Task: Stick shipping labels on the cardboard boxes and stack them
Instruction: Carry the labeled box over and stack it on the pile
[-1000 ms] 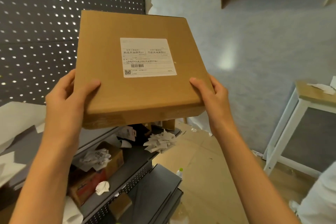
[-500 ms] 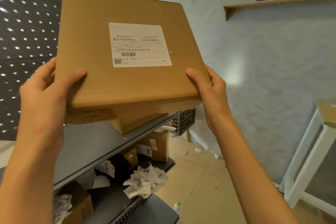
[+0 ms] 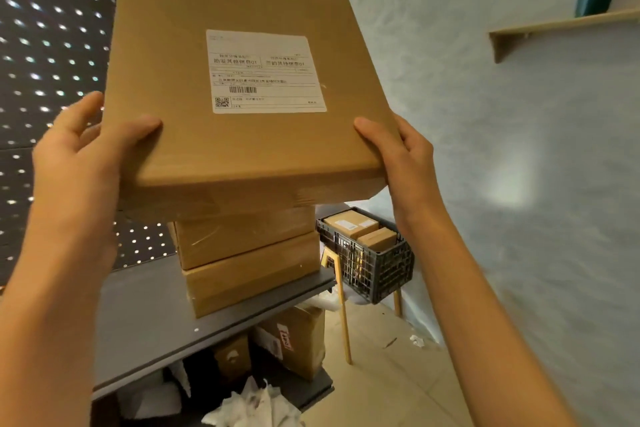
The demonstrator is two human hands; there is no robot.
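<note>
1. Your left hand (image 3: 74, 163) and your right hand (image 3: 403, 156) hold a flat cardboard box (image 3: 242, 149) by its two sides, thumbs on the top face.
2. A white shipping label (image 3: 265, 72) is stuck on the top face of this box.
3. Under the box you see a stack of two boxes (image 3: 247, 258) on a grey shelf (image 3: 145, 322). If the held box touches the stack, I cannot tell.
4. Right of the shelf, a black crate (image 3: 372, 270) with small boxes stands on a wooden stool.
5. A dark pegboard (image 3: 45, 55) is behind the shelf, and crumpled paper (image 3: 254, 406) lies below.
</note>
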